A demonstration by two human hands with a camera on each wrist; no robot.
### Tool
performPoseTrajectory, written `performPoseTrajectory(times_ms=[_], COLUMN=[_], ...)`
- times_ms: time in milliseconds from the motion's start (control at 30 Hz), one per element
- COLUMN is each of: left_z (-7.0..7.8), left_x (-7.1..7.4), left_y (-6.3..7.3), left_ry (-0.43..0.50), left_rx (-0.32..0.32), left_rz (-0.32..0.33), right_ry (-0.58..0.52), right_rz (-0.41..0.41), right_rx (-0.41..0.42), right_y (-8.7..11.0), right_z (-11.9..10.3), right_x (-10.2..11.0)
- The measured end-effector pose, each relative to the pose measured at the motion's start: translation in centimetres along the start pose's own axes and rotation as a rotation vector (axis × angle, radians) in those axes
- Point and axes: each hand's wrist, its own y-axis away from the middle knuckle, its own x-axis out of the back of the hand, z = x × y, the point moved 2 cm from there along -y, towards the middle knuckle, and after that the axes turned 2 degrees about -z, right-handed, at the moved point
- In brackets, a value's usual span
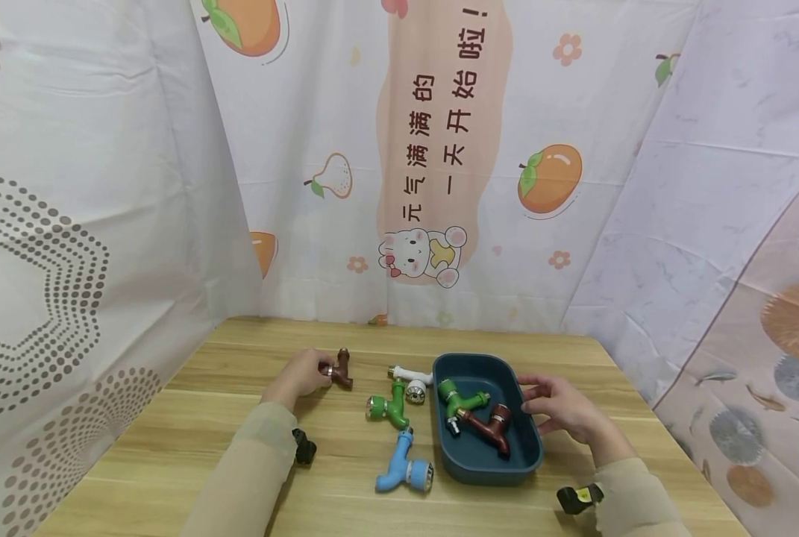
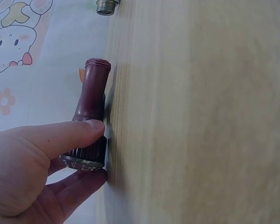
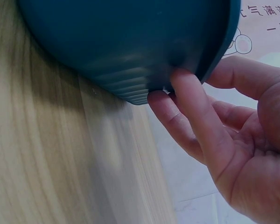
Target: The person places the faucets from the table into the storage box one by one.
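While pinching a maroon tap (image 1: 341,368), left hand (image 1: 301,375); right hand (image 1: 560,409), fingers curled on the blue tray (image 1: 533,447).

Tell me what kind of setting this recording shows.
Probably a makeshift recording booth: a wooden table enclosed by printed curtains, with coloured plastic taps laid out beside a dark blue tray.

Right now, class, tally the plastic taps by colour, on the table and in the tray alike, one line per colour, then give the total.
Brown taps: 2, one gripped by the left hand, one in the tray
Green taps: 2, one on the table, one in the tray
White taps: 1
Blue taps: 1
Total: 6 taps
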Motion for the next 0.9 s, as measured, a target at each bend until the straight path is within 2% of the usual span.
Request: performPoseTrajectory(times_ms=[900], left_z=[0.17], left_x=[0.07], left_y=[-0.22], left_ry=[-0.004], left_rx=[-0.002], left_rz=[0.032], right_ry=[-0.006], right_rz=[-0.003], right_rx=[0.006], right_y=[0.18], right_z=[-0.22], right_x=[-0.14])
